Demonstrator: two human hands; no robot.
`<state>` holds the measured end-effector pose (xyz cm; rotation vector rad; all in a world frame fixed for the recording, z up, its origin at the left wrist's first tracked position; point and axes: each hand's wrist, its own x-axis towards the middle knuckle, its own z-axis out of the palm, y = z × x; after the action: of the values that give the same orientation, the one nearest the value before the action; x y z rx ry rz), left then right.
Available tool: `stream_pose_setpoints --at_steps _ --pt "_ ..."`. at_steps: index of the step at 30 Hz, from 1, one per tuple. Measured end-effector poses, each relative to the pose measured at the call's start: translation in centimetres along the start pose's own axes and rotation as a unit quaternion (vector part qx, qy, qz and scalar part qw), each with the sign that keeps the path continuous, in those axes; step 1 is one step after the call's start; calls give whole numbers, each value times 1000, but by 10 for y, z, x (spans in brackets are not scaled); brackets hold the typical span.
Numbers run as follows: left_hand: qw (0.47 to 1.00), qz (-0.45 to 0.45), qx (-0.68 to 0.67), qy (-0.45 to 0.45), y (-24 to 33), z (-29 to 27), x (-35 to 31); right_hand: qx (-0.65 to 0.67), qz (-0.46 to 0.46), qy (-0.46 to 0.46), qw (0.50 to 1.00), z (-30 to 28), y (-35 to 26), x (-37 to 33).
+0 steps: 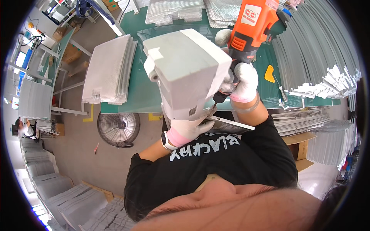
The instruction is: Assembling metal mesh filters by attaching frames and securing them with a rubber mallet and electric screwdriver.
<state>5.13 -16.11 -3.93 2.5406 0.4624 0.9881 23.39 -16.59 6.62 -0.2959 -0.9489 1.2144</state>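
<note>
My right hand point(246, 79), in a white glove with a pink cuff, is closed round the front of an orange and black power drill point(239, 43). The drill points down and its thin bit point(214, 104) reaches toward the edge of a white-framed flat panel point(235, 124). My left hand point(189, 129), gloved the same way, grips this panel close to the bit, near my chest. A large pale grey box-shaped housing point(189, 61) stands out in front and hides part of the table and of the work. Whether the bit touches the panel I cannot tell.
On the green table point(148, 82) lie a stack of white panels point(106, 67), clear-wrapped packs point(173, 11), a yellow flat piece point(269, 74) and a screwdriver point(283, 93). Long slats point(316, 50) are piled at right. A floor fan point(118, 129) stands left, an open carton point(302, 150) at right.
</note>
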Motion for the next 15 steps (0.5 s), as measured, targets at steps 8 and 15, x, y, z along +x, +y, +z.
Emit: stream_pose_setpoints --at_steps 8,15 --pt "999 33 33 7 0 0 0 3 10 -23 1000 -8 4 -1" --pt "999 3 35 -7 -4 -10 20 -84 -38 26 995 1 -22 15"
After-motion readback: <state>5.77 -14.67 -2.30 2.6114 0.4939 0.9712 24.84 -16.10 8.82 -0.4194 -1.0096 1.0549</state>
